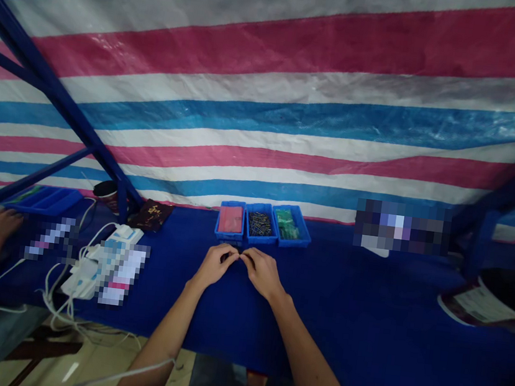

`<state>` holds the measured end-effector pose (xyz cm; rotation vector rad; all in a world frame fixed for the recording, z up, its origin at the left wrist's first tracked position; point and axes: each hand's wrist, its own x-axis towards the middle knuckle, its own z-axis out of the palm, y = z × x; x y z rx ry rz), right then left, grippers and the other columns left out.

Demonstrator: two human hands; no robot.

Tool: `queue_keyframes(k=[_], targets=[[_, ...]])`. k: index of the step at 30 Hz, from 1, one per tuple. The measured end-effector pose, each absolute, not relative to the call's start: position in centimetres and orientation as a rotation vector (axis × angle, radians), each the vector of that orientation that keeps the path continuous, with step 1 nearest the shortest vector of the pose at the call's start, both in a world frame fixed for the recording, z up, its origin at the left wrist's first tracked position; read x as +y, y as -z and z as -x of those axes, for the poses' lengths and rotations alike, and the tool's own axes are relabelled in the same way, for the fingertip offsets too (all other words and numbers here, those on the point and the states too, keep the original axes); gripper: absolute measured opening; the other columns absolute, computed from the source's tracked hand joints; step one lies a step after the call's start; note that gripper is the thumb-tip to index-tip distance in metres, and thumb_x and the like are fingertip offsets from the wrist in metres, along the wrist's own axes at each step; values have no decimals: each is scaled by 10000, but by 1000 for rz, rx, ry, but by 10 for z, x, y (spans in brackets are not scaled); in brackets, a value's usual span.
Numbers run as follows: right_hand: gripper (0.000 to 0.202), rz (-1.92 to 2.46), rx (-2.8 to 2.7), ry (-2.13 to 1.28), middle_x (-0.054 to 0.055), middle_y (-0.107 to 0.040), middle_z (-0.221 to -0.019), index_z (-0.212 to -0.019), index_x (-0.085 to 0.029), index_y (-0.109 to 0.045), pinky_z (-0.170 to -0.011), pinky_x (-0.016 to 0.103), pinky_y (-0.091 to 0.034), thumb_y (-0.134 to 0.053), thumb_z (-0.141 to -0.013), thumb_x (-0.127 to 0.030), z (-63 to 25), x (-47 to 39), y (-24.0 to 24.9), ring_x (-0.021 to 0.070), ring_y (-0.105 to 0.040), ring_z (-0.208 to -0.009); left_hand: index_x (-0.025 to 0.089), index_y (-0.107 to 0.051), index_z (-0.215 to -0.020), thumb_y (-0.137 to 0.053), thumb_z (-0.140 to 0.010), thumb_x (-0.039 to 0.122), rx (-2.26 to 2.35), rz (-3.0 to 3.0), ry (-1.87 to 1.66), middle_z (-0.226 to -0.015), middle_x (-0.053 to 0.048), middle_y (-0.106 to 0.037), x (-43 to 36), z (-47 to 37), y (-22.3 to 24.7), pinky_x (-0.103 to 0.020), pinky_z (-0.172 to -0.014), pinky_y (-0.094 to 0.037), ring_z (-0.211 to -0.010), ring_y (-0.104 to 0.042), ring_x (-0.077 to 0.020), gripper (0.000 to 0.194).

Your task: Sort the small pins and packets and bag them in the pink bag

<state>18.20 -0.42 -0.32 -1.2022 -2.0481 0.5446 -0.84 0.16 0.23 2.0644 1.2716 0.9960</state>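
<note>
My left hand (217, 264) and my right hand (261, 271) meet fingertip to fingertip over the blue table (340, 316). Something small and dark shows between the left thumb and fingers; its shape is too small to tell. The right fingers are pinched together, and what they hold, if anything, is hidden. Just beyond the hands three blue bins stand side by side: the left bin (228, 236) holds pink pieces (230, 218), the middle bin (261, 240) many thin metal screw-like parts (260, 223), the right bin (294, 243) green pieces (287, 223).
To the left lie white power strips (98, 267) with tangled cables, a dark packet (152, 214) and a dark cup (106, 192). Another person's hand (0, 225) is at the far left, near a blue tray (45, 199). A large round container (483, 302) stands at right.
</note>
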Motion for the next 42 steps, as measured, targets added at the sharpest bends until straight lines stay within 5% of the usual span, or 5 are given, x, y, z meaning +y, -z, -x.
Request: queue_keyframes(k=[42], targets=[[196, 1181, -2036, -504, 35, -689, -941, -986, -243, -659, -740, 267, -457, -467, -1005, -276, -182, -5, 0, 176, -664, -821, 167, -717, -881, -589, -928, 400, 1290, -2010, -1029, -773, -48, -686, 0, 8, -7, -255, -629, -418, -677, -582, -156, 270]])
